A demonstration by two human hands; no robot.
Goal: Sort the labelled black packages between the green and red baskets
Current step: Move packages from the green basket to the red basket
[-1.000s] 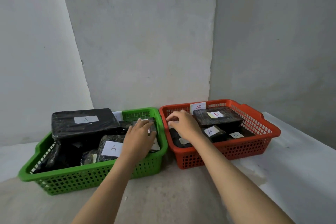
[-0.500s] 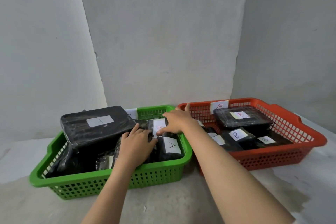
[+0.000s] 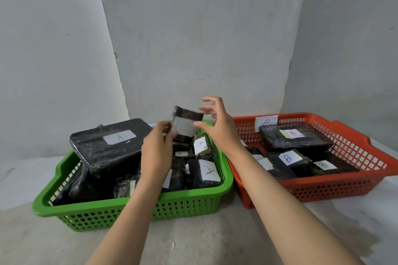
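The small black package (image 3: 187, 122) was held in the air above the far right corner of the green basket (image 3: 137, 213), clear of the packages lying in it. The left hand (image 3: 158, 153) gripped it from the 7 o'clock side, fingertips closed on its lower left edge. The right hand (image 3: 217, 127) stood at the package's 3 o'clock side with its fingers spread wide; the thumb tip lay against or just beside the right edge of the white label, and the other fingers were apart from the package. Contact at the thumb could not be confirmed because of motion blur.

The package's long axis ran roughly from 11 o'clock to 5 o'clock, tilted, with the label facing the camera. The letter on the label was blurred and could not be read.

The red basket (image 3: 323, 189) lay toward 3 o'clock from the package, beyond the right hand. The right hand was therefore the nearer one for a transfer to that side; the left hand was nearer for a return to the green basket. The destination depended on the unread letter.
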